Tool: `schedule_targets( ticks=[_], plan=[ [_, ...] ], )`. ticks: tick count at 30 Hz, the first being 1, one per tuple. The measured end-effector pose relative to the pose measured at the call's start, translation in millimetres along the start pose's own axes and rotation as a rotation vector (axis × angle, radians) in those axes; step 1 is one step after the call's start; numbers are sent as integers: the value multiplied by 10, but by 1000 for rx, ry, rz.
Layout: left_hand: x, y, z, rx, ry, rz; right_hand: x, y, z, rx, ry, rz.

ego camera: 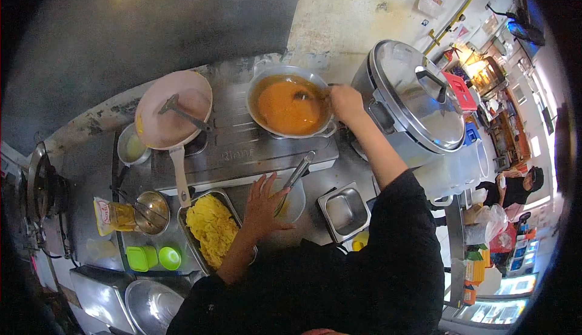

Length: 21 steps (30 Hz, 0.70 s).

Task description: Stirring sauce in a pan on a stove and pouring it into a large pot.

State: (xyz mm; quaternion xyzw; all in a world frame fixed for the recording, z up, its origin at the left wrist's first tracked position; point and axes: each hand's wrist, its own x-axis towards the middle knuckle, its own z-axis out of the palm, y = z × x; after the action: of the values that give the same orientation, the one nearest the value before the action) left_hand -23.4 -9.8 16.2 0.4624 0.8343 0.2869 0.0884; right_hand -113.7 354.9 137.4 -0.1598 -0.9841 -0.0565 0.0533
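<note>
My right hand [346, 101] is closed around a dark-handled utensil, at the right rim of a metal wok [291, 133]. Inside the wok, orange-brown contents [284, 103] lie in oil; the utensil's dark end shows near their upper right. My left hand [263, 210] has its fingers spread and holds nothing visible. It hovers beside a clear bowl [298, 198] in which a whisk [298, 173] leans; whether the fingers touch the bowl cannot be told. Left of that hand, a steel tray [183, 223] holds a heap of yellow scrambled egg-like food [213, 226].
A pink frying pan [175, 103] with a spatula [184, 112] sits left on the Rinnai stove [236, 153]. A large lidded pot [409, 98] stands right. Nearby are a steel container [343, 212], green cups [142, 258], and an oil pouch [113, 217]. Another person [511, 187] is farther right.
</note>
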Motion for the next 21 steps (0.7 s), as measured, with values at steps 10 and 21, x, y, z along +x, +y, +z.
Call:
schedule_targets(
  ticks=[10, 21],
  plan=[
    [-32, -58, 76, 12, 49, 5, -351, 50, 234, -58, -90, 37],
    [-12, -95, 80, 6, 66, 50, -333, 74, -100, 65, 86, -44]
  ],
)
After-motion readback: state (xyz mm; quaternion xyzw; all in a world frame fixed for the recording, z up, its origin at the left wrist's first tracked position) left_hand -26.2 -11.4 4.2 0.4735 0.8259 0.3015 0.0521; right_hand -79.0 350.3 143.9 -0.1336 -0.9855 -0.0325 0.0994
